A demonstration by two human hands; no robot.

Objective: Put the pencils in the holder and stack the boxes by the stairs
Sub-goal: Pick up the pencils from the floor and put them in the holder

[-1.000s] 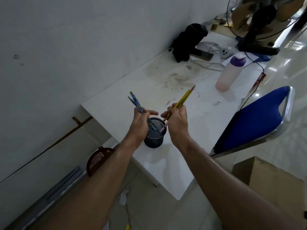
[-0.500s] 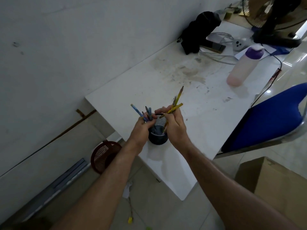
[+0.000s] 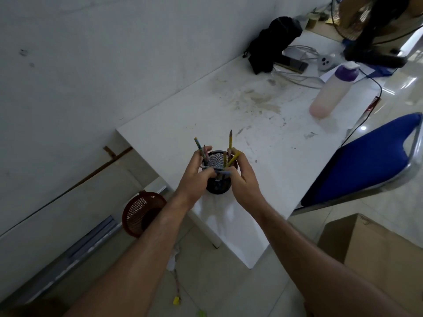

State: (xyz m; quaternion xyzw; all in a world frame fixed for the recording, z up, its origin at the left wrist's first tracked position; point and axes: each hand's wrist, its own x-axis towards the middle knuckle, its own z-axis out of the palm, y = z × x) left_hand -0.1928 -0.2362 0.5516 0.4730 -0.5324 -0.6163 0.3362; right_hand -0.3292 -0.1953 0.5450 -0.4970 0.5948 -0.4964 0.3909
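A black mesh pencil holder [image 3: 217,187] stands near the front end of the white desk [image 3: 263,138]. Blue pencils [image 3: 198,146] stick up at its left rim and yellow pencils [image 3: 230,143] at its right rim, their lower ends inside the holder. My left hand [image 3: 194,173] is at the holder's left side with fingers around the blue pencils. My right hand [image 3: 246,175] is at the right side, fingers on the yellow pencils. One more pencil lies across the rim between my fingertips. A brown cardboard box [image 3: 375,252] stands on the floor at the lower right.
A blue chair [image 3: 361,163] stands right of the desk. A pink bottle with a purple cap [image 3: 329,94], a black bag [image 3: 272,42], cables and a fan [image 3: 375,30] are at the desk's far end. A red mesh basket [image 3: 139,213] sits on the floor by the wall.
Both hands came down and together onto the holder. The pencils, held above it before, now stand with their lower ends inside it. The camera has tilted and moved closer.
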